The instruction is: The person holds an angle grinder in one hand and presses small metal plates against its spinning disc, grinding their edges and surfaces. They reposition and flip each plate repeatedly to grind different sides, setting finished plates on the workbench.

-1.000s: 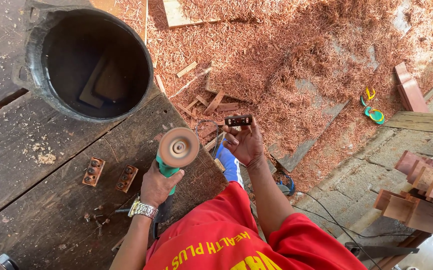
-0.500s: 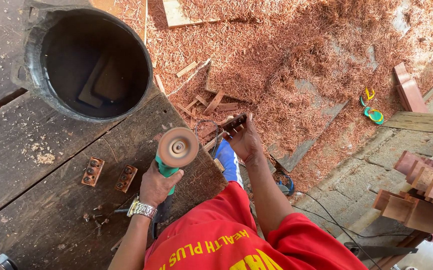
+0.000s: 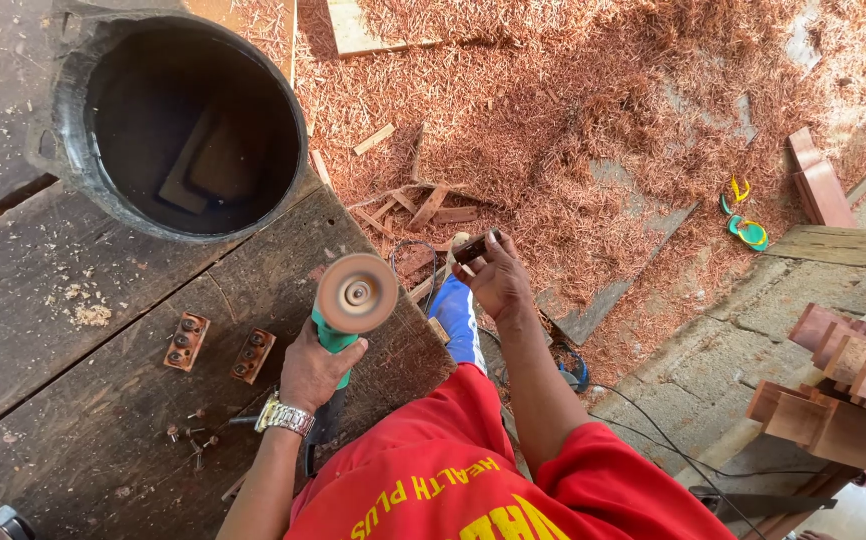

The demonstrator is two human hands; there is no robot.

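Closest to me, the left hand [image 3: 315, 368] is wrapped tight around the green body of an angle grinder [image 3: 341, 318], its round sanding disc [image 3: 357, 293] tipped up and facing the person, right at the edge of the dark workbench [image 3: 83, 440]. The right hand [image 3: 498, 282] is pinched shut on a small dark wooden piece [image 3: 477, 246], held in the air just beside the disc and out past the bench edge.

I'd say the worry is that gap: fingers on so small a piece sit very near the disc, and if the disc is turning (I cannot tell), a slip could bring skin to the abrasive, or the piece could be snatched and flung. A black cord [image 3: 653, 425] trails near the legs and might snag.

On the bench lie two small brown blocks with holes [image 3: 220, 348] and some loose screws [image 3: 193, 440], easy to knock off with an elbow. Further back sits a big black tub [image 3: 181, 120] with dark slabs inside. Beyond the bench, reddish wood shavings [image 3: 573, 100] and offcuts cover the floor, poor footing and ready fuel if anything sparks. Stacked reddish blocks [image 3: 853, 390] stand off to the right.
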